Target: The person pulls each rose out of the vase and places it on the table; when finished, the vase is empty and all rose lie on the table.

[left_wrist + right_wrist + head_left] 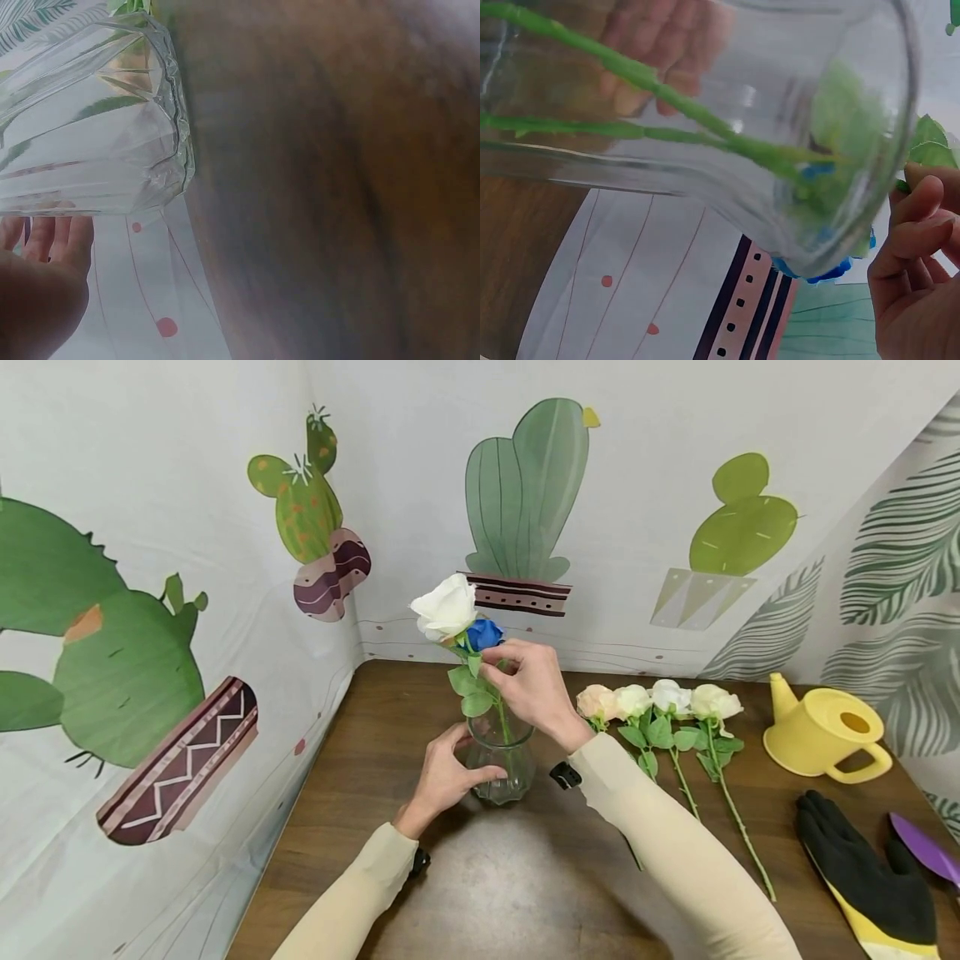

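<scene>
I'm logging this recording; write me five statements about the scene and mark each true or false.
1. The right hand pinches the white rose above the rim of the glass vase. True.
2. The left hand touches nothing. False: it grips the glass vase.
3. Four cut roses lie on the table, to the right of the vase. True.
4. The blue rose sits higher than the white rose. False: it sits lower.
5. The watering can is purple. False: it is yellow.

a yellow watering can (810, 739) stands near a black-and-yellow glove (870, 870).
</scene>
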`<state>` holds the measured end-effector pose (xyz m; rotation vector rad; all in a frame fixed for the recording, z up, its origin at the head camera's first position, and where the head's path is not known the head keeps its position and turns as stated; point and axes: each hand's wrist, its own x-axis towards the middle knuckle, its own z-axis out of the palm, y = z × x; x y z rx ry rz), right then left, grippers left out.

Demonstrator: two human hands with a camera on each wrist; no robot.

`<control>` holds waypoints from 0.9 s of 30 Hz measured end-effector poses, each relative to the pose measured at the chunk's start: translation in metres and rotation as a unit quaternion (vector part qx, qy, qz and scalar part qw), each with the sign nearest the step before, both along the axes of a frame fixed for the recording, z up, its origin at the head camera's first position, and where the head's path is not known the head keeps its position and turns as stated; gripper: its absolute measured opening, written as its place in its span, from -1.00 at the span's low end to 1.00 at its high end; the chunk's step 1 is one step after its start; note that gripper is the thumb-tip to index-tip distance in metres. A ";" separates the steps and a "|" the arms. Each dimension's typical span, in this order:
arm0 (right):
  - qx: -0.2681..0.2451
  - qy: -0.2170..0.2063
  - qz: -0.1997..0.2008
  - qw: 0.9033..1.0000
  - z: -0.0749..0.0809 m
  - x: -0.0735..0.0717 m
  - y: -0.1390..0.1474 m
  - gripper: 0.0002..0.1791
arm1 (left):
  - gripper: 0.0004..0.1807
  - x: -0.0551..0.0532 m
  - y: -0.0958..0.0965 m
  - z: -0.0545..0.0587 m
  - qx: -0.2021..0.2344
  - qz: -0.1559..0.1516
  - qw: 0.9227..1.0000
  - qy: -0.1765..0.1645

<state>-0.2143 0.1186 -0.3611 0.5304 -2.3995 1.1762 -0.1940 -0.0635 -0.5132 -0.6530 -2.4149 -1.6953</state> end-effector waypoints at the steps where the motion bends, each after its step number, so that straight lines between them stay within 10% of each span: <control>1: -0.003 -0.002 -0.002 1.000 0.001 0.001 0.000 -0.87 | -0.19 0.000 0.000 0.000 -0.002 0.001 1.000 0.001; 27: -0.080 -0.038 -0.005 0.996 0.027 0.021 0.009 -0.92 | -0.19 0.002 0.001 0.003 0.001 -0.003 1.000 -0.006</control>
